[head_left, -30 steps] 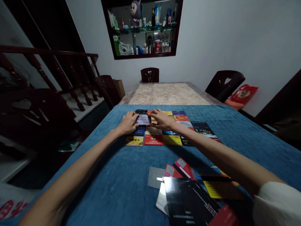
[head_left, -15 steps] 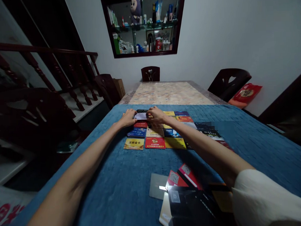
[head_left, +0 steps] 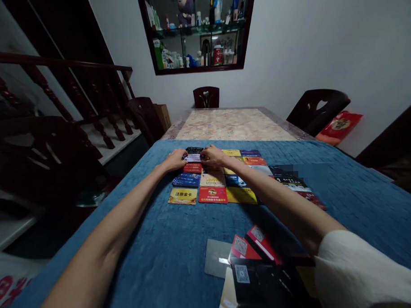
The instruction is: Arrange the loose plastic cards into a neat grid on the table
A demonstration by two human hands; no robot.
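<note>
Between my two hands, at the far left of the card rows, is a pale white card (head_left: 193, 158). My left hand (head_left: 176, 160) pinches its left end, while the fingers of my right hand (head_left: 214, 157) grip the right end. Just beyond it lies a black card (head_left: 194, 150), and a red card (head_left: 193, 168) is on the near side. Closer to me in the same column are a blue card (head_left: 185, 180) and a gold card (head_left: 182, 195). My right forearm covers part of the other columns.
A loose pile of cards, with a black card (head_left: 253, 282), a grey card (head_left: 217, 257) and red ones, lies near me at the right. Blue cloth (head_left: 155, 263) covers the near table. Chairs (head_left: 206, 98) stand around it.
The pale card sits slightly farther from me and looks flatter, so more of the red card below it shows. Both hands keep their hold. The view has tipped down a little.
</note>
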